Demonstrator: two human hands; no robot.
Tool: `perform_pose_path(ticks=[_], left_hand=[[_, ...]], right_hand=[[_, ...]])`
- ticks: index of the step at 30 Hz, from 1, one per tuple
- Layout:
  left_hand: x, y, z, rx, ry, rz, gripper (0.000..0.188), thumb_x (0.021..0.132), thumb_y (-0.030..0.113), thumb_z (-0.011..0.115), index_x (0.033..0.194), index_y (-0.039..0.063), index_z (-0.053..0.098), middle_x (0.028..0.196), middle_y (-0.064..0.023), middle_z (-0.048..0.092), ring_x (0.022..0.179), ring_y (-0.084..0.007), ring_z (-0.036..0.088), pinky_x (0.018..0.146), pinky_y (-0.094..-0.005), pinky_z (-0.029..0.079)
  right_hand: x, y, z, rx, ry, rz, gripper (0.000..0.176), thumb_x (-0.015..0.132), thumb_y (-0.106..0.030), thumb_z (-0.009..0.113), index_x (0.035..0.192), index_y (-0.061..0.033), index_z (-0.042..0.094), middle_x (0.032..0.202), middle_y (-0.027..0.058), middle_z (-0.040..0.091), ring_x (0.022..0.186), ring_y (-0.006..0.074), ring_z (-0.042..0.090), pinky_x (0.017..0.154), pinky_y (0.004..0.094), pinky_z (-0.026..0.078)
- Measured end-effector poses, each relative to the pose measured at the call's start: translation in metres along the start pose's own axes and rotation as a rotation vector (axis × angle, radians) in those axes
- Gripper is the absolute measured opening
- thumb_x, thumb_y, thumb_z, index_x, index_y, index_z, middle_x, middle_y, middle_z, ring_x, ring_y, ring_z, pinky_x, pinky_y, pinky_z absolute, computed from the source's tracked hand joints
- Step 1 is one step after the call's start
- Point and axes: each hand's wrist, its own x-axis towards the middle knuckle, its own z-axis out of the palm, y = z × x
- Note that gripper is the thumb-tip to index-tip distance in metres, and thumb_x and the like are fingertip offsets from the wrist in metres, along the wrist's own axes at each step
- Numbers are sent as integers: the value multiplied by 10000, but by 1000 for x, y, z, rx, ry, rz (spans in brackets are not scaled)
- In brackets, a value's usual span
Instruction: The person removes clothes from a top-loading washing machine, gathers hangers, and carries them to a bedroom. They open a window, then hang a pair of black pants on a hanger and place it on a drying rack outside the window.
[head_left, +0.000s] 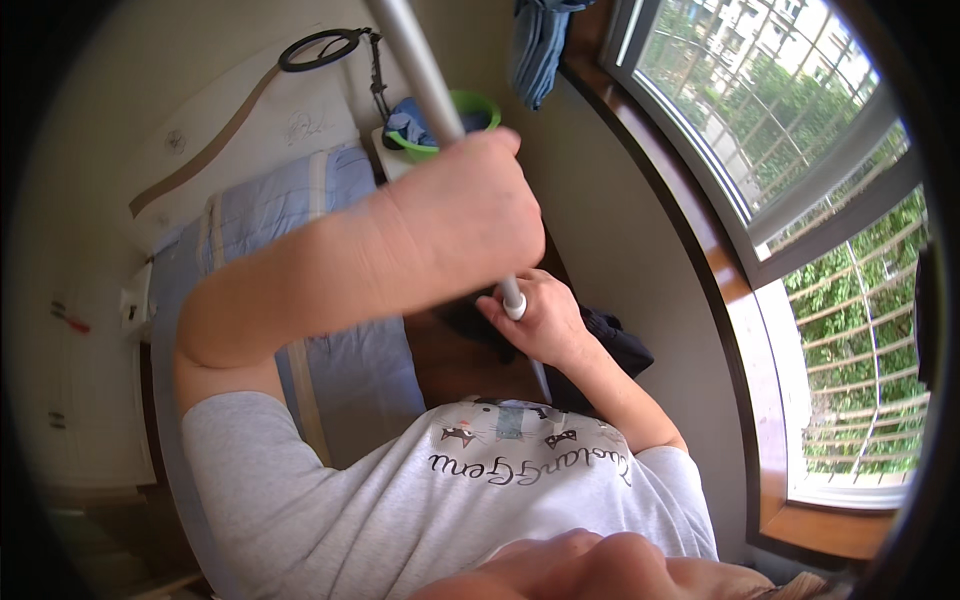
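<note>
A silver metal pole (424, 71) runs slantwise from the top of the view down past both hands. Nearest the camera, my left hand (487, 202) is closed around its thicker upper part. Below it, my right hand (547, 319) holds the pole near a white collar (514, 306), with the thumb to the left of it. A thin lower length (540, 379) shows beneath my right hand, close to the printed front of the light grey T-shirt (360, 510). The pole's upper end lies outside the view.
A bed with a blue quilt (367, 375) stands left. Beyond are a green basin (480, 109) of blue cloth and a black ring lamp (319, 51). Blue clothing (538, 60) hangs by the wall. Dark fabric (619, 345) lies low right, beside a barred window's wooden frame (701, 247).
</note>
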Motion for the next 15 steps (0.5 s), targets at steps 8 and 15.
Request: perform_pose_path(ticks=[8,15], left_hand=[[-5,26,118,-806,1100,-289,248,747,91,723,931,35,567,884,-112,581,747,-270,561,669,-334,468],[33,62,192,-954,743,-290,156,775,103,690,886,59,590,787,-82,621,695,-297,604,626,-371,482]], right_hand=[[-18,18,-27,130,277,279,320,819,-185,635,614,16,494,592,163,500,546,346,499,520,414,396],[-36,14,-44,180,316,400,315,860,-188,606,614,-7,527,618,124,563,546,262,534,533,343,430]])
